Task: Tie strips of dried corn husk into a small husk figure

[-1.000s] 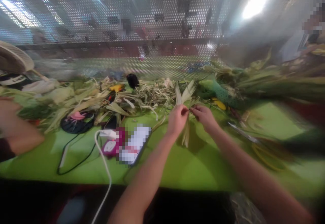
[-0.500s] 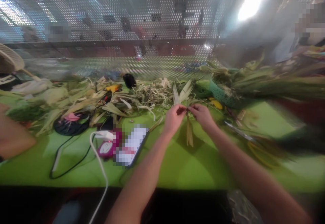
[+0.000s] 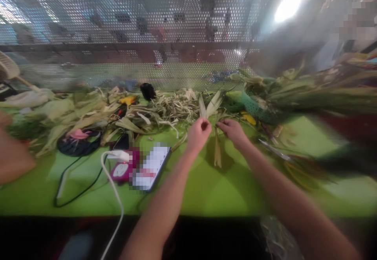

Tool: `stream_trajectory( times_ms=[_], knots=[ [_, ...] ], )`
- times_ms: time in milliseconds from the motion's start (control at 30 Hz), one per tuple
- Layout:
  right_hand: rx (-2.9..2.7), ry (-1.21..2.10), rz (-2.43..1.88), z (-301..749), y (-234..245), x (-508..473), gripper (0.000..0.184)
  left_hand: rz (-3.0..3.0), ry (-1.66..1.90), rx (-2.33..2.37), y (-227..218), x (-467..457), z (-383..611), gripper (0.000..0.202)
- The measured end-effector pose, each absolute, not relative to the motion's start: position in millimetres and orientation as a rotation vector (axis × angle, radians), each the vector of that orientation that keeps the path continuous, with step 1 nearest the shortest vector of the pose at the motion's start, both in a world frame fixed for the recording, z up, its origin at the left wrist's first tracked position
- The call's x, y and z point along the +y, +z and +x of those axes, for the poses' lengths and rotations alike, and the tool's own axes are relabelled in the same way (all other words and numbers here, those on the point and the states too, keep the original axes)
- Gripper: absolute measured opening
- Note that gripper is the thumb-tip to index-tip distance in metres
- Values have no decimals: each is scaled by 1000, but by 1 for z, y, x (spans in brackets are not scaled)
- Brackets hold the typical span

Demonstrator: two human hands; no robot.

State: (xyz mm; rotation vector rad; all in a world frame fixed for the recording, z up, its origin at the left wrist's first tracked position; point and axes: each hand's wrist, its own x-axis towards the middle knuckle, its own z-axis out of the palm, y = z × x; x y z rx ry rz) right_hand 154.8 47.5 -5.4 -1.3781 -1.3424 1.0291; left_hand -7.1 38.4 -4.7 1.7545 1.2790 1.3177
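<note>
My right hand (image 3: pixel 232 131) pinches a bundle of corn husk. Its pale tail (image 3: pixel 217 154) hangs below the fingertips, over the green tabletop. Just to the left, my left hand (image 3: pixel 199 133) is closed, thumb and forefinger curled into a ring. What it pinches, if anything, is too small to make out. Broad husk leaves (image 3: pixel 215 103) spread upward just behind the fingers, and I cannot tell which hand they are joined to. A narrow gap separates the two hands.
A phone (image 3: pixel 153 165) and a magenta power socket (image 3: pixel 121 169) with a white cable (image 3: pixel 118 201) lie left of my forearm. Husk scraps (image 3: pixel 176 107) line the back. Scissors (image 3: pixel 275 150) and a green basket (image 3: pixel 253 107) are at right. Another person's arm (image 3: pixel 14 150) rests at left.
My left hand has drawn slightly left, away from my right fingertips, opening a small gap. My right hand stays by the husk. The whole view has shifted a little.
</note>
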Motion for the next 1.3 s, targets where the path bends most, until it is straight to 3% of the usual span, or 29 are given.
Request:
stream_trajectory(
  times_ms=[300, 500, 667, 833, 1033, 1300],
  knots=[
    [-1578, 1148, -1363, 174, 12, 47, 48, 972, 1311, 914, -4, 47, -14, 13],
    [-1475, 1148, -1318, 172, 10, 48, 34, 681, 1340, 673, 3, 45, -13, 19],
    [-1201, 1330, -1041, 165, 10, 40, 24, 668, 1298, 695, 6, 44, -11, 19],
    [-1090, 1509, -815, 154, 13, 33, 31, 737, 1298, 706, 2, 43, -6, 19],
    [-1016, 1430, -801, 152, 7, 39, 28, 924, 1352, 836, -4, 43, -1, 16],
    [-1353, 1205, -1014, 151, 8, 36, 30, 1069, 1286, 828, 1, 44, -16, 15]
  ],
)
